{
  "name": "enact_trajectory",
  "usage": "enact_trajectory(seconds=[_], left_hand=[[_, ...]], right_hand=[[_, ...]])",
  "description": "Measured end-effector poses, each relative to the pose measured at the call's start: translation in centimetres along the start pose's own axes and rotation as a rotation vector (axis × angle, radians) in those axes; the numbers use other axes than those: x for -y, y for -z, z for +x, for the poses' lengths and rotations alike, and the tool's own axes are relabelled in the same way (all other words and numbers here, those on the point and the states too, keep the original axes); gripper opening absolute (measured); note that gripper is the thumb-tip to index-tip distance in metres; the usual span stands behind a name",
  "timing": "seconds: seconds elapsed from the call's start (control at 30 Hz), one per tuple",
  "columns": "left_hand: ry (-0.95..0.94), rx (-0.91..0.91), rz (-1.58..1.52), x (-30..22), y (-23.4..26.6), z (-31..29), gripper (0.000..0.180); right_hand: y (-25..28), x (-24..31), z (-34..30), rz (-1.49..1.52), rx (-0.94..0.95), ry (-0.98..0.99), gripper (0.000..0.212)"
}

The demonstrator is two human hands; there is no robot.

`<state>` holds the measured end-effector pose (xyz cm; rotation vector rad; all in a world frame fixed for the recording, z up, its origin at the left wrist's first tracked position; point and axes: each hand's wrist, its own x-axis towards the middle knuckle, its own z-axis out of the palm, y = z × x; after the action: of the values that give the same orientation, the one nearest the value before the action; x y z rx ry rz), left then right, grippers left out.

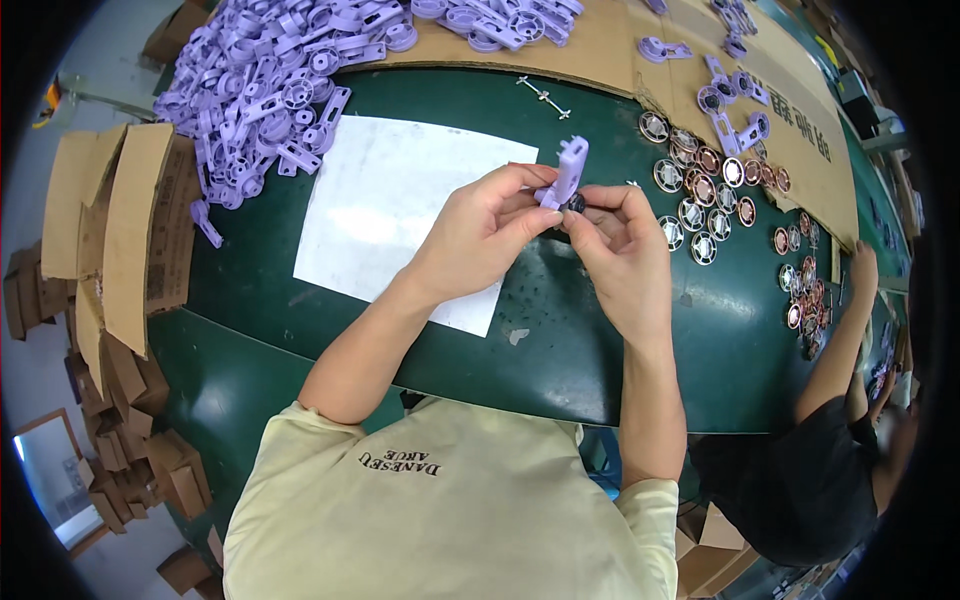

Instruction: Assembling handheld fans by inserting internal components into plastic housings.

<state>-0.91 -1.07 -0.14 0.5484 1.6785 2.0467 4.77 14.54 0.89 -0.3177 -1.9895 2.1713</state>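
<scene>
Between my two hands, above the green table, is a purple plastic part (569,168) with a slotted arm that points up. My left hand (487,228) pinches its lower end between thumb and fingers. My right hand (625,248) is closed on a small dark round piece (575,203) pressed against the purple part's side. Fingers partly cover both pieces where they meet. A white sheet (370,210) lies flat on the table under my left forearm.
A large heap of purple parts (265,100) covers the far left. Silver and copper-coloured spoked discs (692,213) lie to the right. Flattened cardboard (600,50) spans the back, and an open carton (150,220) stands at left. Another person (800,480) in dark clothing works at right.
</scene>
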Motion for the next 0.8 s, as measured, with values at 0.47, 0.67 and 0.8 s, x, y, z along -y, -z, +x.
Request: enact_trajectory(seconds=[0.47,0.67,0.8], left_hand=[[0.060,-0.046,-0.237,-0.1,0.4,0.2,0.022],[0.129,0.010,-0.196,-0.1,0.5,0.3,0.030],[0.194,0.006,-0.201,-1.0,0.7,0.0,0.033]], right_hand=[[-0.4,-0.6,0.1,-0.169,0.067,0.148,0.022],[-0.3,-0.4,0.0,-0.079,0.095,0.065,0.023],[0.2,0.0,0.5,0.064,0.086,-0.029,0.022]])
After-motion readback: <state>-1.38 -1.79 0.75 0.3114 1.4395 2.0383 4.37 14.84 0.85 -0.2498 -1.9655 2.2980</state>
